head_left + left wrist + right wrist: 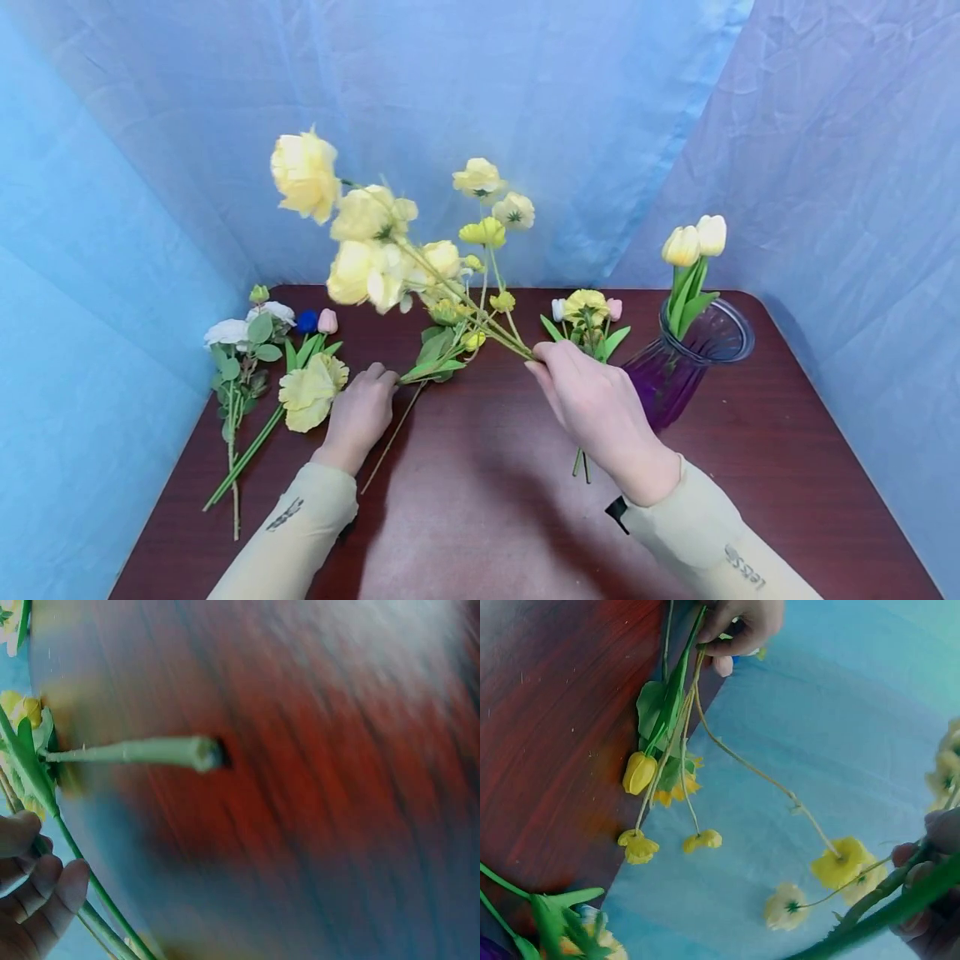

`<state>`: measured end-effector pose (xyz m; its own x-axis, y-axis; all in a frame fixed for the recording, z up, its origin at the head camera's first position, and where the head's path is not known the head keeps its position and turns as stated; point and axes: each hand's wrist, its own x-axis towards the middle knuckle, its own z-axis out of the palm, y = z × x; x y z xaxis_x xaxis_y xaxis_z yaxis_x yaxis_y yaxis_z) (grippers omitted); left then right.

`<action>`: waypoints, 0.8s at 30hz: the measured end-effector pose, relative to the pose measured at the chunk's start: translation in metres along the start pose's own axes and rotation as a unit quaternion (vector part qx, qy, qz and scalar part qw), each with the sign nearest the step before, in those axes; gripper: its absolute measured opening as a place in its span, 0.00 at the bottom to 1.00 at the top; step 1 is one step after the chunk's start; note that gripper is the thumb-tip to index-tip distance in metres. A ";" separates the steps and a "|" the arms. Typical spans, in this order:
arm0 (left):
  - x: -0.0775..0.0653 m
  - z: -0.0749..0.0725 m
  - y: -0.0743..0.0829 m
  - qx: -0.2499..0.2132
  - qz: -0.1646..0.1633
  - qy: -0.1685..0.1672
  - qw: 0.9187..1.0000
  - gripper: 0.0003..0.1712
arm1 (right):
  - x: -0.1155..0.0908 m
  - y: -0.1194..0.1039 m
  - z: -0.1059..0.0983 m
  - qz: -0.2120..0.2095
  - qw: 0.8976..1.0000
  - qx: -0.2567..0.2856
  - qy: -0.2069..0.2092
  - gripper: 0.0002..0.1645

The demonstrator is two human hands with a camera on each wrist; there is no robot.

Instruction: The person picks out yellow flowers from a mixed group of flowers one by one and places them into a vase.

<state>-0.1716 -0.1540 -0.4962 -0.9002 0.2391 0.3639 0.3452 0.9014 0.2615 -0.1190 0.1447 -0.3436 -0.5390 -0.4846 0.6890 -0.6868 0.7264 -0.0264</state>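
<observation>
My right hand grips the stems of a pale yellow flower spray, held up over the table and slanting left. In the right wrist view, fingers curl round its thick green stem. On the left, my left hand pinches several thin stems low over the table. They carry a yellow tulip and a branch of small yellow flowers. Behind these, partly hidden, is a sunflower with broad leaves; a thin stem lies beside my left hand.
A purple glass vase with pale yellow tulips leans at right. Near it lies a bunch with a yellow bloom. At left lie white flowers, a blue tulip, a pink tulip and a large pale yellow flower.
</observation>
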 end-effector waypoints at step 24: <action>-0.032 -0.001 -0.009 0.016 0.041 -0.009 0.999 0.15 | 0.063 -0.021 -0.041 -0.201 0.976 -0.037 0.072 0.10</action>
<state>-0.1455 -0.1700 -0.5094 -0.8742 0.3192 0.3659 0.4094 0.8898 0.2018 -0.1186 0.1184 -0.2696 -0.1557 -0.6685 0.7273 -0.7888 0.5273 0.3158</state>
